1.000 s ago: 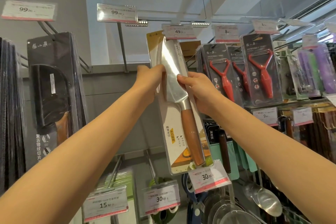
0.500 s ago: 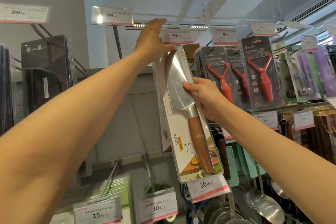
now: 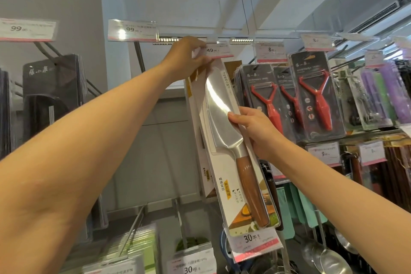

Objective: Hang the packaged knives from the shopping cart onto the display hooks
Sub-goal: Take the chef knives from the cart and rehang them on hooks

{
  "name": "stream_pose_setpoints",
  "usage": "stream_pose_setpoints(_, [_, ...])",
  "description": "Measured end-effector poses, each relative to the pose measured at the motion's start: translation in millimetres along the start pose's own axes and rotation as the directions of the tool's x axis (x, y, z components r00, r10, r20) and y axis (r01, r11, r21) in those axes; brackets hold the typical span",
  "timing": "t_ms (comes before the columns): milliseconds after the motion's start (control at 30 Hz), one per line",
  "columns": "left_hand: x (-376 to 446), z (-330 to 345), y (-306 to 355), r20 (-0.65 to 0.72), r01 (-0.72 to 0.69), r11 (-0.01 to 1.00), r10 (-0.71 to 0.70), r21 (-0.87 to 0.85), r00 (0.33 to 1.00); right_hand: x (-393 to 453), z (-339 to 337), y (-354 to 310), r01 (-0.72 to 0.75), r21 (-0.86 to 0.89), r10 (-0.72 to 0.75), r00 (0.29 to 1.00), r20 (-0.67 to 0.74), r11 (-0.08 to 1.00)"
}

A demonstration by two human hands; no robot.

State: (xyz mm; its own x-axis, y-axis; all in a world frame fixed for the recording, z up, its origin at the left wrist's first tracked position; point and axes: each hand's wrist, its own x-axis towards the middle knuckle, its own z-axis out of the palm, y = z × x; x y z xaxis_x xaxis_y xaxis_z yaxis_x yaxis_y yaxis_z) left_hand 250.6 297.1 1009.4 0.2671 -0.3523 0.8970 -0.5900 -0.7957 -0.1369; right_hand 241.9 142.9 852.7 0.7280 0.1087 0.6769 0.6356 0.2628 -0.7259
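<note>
Store shelving with rows of hooks and price tags fills the wall beneath a white ceiling. At its centre a packaged knife (image 3: pixel 231 140), broad steel blade and brown wooden handle sealed on a white card, is held tilted against the display below a 49.00 price tag (image 3: pixel 216 50). Red peelers (image 3: pixel 315 98) hang on hooks just beside it. With both arms raised, the left hand (image 3: pixel 186 58) pinches the tag and the pack's top, while the right hand (image 3: pixel 255 131) grips the pack's right edge at mid-blade.

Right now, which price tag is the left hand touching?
The 49.00 tag: the left hand pinches its left edge, above the packaged knife; neighbouring tags read 99 and 8.
</note>
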Motion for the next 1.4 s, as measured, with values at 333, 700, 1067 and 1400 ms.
stream_pose_setpoints(333, [9.0, -4.6, 4.6, 0.040, 0.097, 0.976, -0.091, -0.196, 0.995, 5.0, -3.5, 23.5, -0.066, 0.020, 0.066, 0.998, -0.019, 0.998])
stream_pose_setpoints(700, [9.2, -6.4, 7.8, 0.063, 0.134, 0.970, -0.123, -0.205, 0.990, 23.2, -1.4, 24.2, -0.010, 0.010, 0.011, 0.995, -0.096, 1.000])
stream_pose_setpoints(1067, [9.7, -8.5, 7.6, 0.073, 0.133, 0.966, -0.119, -0.221, 0.990, 37.0, -0.6, 24.1, -0.042, 0.084, 0.049, 0.995, -0.084, 0.996])
stream_pose_setpoints(1400, [5.5, -5.4, -0.2, 0.099, 0.025, 0.982, -0.006, -0.189, 0.995, 52.2, -1.9, 41.5, -0.090, -0.007, 0.089, 0.991, -0.097, 0.996])
